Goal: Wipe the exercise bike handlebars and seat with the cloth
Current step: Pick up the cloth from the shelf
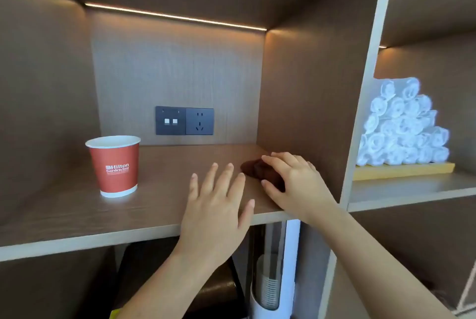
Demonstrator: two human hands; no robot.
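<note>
A: Position of the cloth (pixel 253 168)?

B: It lies on the shelf (pixel 77 215), at the right end of the compartment, close against the side wall (pixel 304 102). It is dark brown and bunched. As far as the visible part shows, its long axis runs from far-left to near-right.

A: Which hand is nearer?

B: The right hand (pixel 293 179). It sits on top of the cloth, covering the near-right half. The fingers curl over the far side and the thumb presses in at the near edge, so the hand grips the cloth. Only the far-left end shows past the fingertips.

A: And the left hand (pixel 219 205)?

B: Just left of the cloth, not touching it. Fingers are straight and spread, palm down over the shelf, holding nothing. Whether the palm rests on the wood or hovers cannot be told.

A: Anything in the way?

B: The paper cup (pixel 114 166) stands well apart at the left. The side wall is the tight side.

A: Judgement for the next move?

B: The cloth probably comes out toward the near-left, away from the wall. No exercise bike is in view, so wiping is not yet begun.
</note>
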